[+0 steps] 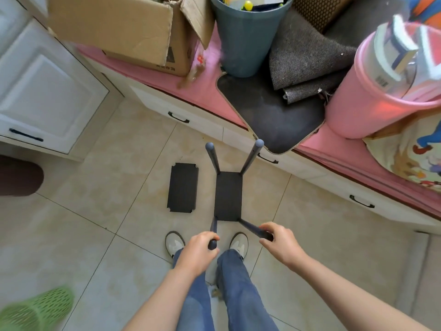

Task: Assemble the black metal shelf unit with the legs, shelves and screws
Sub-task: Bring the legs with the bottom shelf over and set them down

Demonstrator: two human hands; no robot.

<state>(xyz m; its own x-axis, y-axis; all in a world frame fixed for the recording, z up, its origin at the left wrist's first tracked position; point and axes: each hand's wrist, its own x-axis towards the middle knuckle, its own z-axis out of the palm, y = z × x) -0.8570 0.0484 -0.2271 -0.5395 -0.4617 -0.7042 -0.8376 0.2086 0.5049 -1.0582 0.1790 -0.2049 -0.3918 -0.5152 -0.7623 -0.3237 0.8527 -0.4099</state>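
Note:
A black metal shelf (228,195) stands on the tiled floor with four dark legs rising from its corners. The far left leg (212,156) and the far right leg (251,156) stand free, each ending in a rounded cap. My left hand (198,253) grips the top of the near left leg (213,235). My right hand (281,242) grips the top of the near right leg (250,229). A second black shelf (183,188) with notched corners lies flat on the floor to the left, apart from the unit. No screws are visible.
My shoes (175,242) stand just behind the unit. A low white drawer bench (198,120) with pink cover runs across the back, holding a cardboard box (124,32), a blue bin (245,37) and a pink bucket (372,96). A green basket (35,309) sits at the lower left.

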